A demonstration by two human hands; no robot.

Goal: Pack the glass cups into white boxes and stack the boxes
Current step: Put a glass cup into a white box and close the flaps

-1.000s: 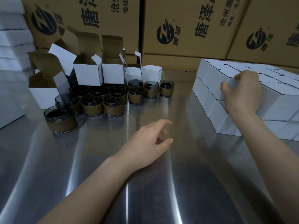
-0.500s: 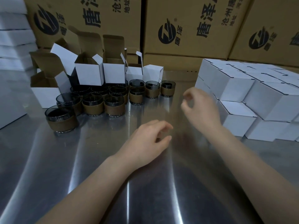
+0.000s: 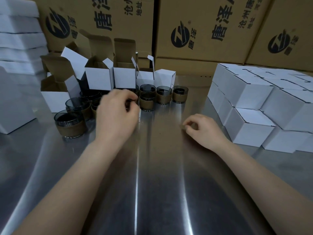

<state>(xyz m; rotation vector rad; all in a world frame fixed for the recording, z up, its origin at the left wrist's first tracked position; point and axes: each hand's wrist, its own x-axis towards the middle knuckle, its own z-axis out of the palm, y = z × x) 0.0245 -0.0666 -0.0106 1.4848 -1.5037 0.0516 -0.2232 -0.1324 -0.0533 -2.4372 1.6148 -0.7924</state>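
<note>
Several glass cups with brown sleeves stand in a cluster at the left middle, such as the nearest cup (image 3: 69, 123) and one at the cluster's right end (image 3: 180, 94). Behind them stand open white boxes (image 3: 99, 80) with their flaps up. My left hand (image 3: 116, 114) reaches into the cluster, blurred, its fingers curled round a glass cup (image 3: 127, 104) that it mostly hides. My right hand (image 3: 203, 130) rests on the steel table (image 3: 160, 184) with its fingers curled and nothing in it. Closed white boxes (image 3: 250, 130) are stacked at the right.
Large brown printed cartons (image 3: 203, 31) form a wall behind the table. Flat white box stock (image 3: 18, 39) is piled at the far left, and another white box (image 3: 15, 106) sits at the left edge. Bare steel lies between my arms.
My right hand left the box stack and came down onto the table. My left hand moved forward and left from the table's middle into the cup cluster and closed on a cup.
</note>
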